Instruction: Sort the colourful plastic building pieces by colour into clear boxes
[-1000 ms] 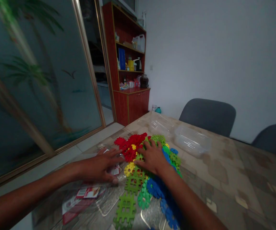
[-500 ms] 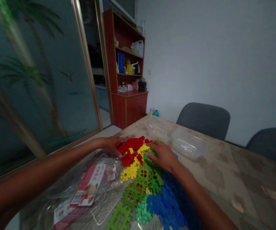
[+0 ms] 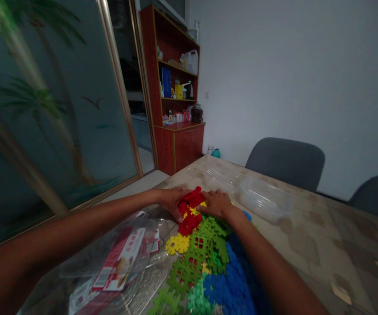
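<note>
A heap of plastic building pieces lies on the table in front of me. My left hand curls round the left side of the red building pieces, thumb near me and fingers on the far side. From the right, my right hand presses bent fingers against the same red pile, its thumb over some yellow pieces. The fingertips of both hands are partly hidden. Yellow flower-shaped discs lie just nearer, beside olive-green lattice pieces. Blue pieces and mint-green pieces sit under and beside my right forearm.
Clear plastic packaging with a printed label lies under my left forearm. Beyond my right hand stands a clear plastic tray on the patterned table. A grey chair is behind the far edge, and a wooden cabinet stands further back.
My left hand has moved right, pushing the red pieces together toward my right hand. The gap between the hands is narrower. My view has shifted slightly.
</note>
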The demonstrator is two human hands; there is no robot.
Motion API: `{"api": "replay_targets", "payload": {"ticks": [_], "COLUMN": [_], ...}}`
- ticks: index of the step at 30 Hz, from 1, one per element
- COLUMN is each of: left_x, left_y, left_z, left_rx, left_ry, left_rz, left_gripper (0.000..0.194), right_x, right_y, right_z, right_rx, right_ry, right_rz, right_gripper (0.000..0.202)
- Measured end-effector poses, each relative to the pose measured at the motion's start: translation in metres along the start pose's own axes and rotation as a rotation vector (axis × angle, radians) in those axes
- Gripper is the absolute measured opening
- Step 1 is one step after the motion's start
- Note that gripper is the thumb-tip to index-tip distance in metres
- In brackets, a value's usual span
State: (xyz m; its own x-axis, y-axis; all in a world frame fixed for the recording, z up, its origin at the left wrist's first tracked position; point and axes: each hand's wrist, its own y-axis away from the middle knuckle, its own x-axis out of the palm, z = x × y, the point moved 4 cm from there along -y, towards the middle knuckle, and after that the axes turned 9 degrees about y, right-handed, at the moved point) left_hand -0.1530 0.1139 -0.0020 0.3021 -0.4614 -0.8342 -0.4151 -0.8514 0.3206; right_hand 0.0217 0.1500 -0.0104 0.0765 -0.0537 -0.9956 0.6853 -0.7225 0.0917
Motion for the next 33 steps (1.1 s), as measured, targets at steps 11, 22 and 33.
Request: {"api": "replay_targets", "payload": {"ticks": [11,22,33], "left_x": [0.027,0.068,0.111], "left_y": [-0.01,-0.01,0.005], "left_z": [-0.058,-0.124,-0.196], "left_rx": [0.125,0.219,0.419], "left_ry": [0.082,0.089,0.078], "left_rz": [0.003,0.044,0.135], "left_gripper": [0.119,0.123,0.123], "right_x": [0.008,0.018,0.035], "right_y": [0.048,0.131,0.233], "right_z": [-0.021,-0.045,-0.057], "right_rx": [0.059,0.056,0.075], "right_ry": [0.004,-0.021,-0.13], "right_rz": [0.05,0.005,-0.129], "right_gripper": [0.073,0.059,0.048]}}
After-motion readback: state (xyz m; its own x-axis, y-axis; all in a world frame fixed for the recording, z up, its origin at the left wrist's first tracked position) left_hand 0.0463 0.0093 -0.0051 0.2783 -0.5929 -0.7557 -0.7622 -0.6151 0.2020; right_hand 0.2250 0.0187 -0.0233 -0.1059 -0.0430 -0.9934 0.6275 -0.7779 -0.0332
